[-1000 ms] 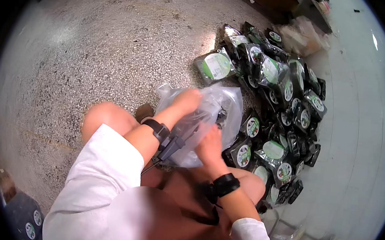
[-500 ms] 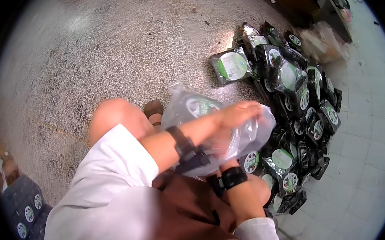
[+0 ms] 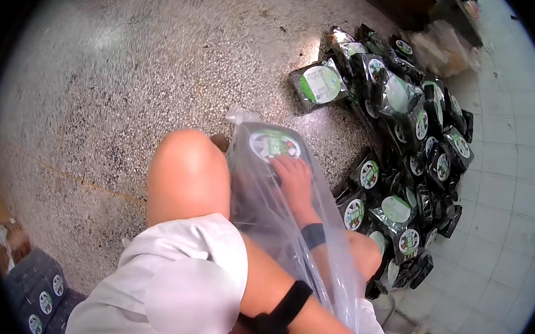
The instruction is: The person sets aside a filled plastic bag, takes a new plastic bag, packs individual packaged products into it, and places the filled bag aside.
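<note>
A large clear plastic bag (image 3: 337,283) stretches from between my knees towards the lower right. At its far end lies a black package (image 3: 252,166) with a round white and green label (image 3: 274,144). My right hand (image 3: 294,180) is inside the bag, seen through the film. Its fingers lie outstretched on the package by the label's near edge; the thumb is hard to make out. My left forearm (image 3: 324,332), with a black band, crosses over the lower bag towards the bottom right. My left hand is beyond the frame's edge.
A heap of black packages (image 3: 406,130) with round labels lies to the right, one package (image 3: 318,84) at its near left side. Crumpled clear plastic (image 3: 446,49) lies behind the heap. Stacked black packages (image 3: 39,287) stand at lower left. Speckled floor (image 3: 144,65) meets pale tiles (image 3: 501,202).
My left hand has left the bag's right end and gone out of view at the bottom right. The bag is now drawn out long towards me, and my right hand has moved up onto the package.
</note>
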